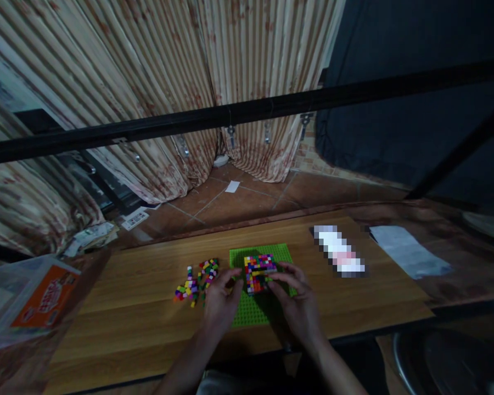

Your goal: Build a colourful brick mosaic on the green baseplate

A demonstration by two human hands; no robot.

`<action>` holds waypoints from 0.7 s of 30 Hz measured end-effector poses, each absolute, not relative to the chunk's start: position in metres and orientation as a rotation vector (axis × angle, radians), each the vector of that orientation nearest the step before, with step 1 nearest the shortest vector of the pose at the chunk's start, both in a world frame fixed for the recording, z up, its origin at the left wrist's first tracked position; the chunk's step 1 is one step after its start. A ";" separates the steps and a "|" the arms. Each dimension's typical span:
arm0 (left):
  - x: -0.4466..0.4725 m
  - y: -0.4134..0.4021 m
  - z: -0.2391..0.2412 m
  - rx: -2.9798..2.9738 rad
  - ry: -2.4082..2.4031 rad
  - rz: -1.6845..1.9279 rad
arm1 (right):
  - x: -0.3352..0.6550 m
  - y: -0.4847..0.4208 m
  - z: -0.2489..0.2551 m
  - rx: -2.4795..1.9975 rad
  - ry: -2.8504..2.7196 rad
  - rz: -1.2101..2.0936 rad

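Note:
A green studded baseplate [251, 315] lies on the wooden table. On it stands a block of small multicoloured building bricks [260, 265], stacked around a dark gap in its middle. My left hand [221, 299] is at the left side of this build, thumb and fingers curled together; whatever they hold is too dark to make out. From the right, my right hand [297, 293] reaches to the build's edge, its thumb and forefinger bent in close to the bricks. What lies between those fingertips is not clear. Beside my left hand is a scattered pile of loose bricks [187, 289].
A blurred-out flat item [340, 249] lies on the table's [140, 307] right side, with a white sheet [409, 251] beyond it. At the far left stands a clear plastic box [14, 299] with an orange label. A black bar [247, 114] crosses ahead, before striped curtains [160, 66].

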State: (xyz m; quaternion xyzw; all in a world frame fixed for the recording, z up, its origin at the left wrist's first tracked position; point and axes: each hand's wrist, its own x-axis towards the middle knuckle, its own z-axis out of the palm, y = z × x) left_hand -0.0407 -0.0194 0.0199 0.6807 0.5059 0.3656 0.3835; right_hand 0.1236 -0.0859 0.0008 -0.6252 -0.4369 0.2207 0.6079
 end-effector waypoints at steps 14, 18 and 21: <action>-0.029 -0.014 0.007 1.287 1.192 0.999 | 0.097 -0.059 0.002 -1.549 -1.250 0.217; -0.027 -0.014 0.006 1.290 1.182 1.024 | 0.094 -0.058 -0.001 -1.561 -1.247 0.172; -0.026 -0.015 0.007 1.295 1.176 1.039 | 0.094 -0.057 -0.001 -1.569 -1.248 0.157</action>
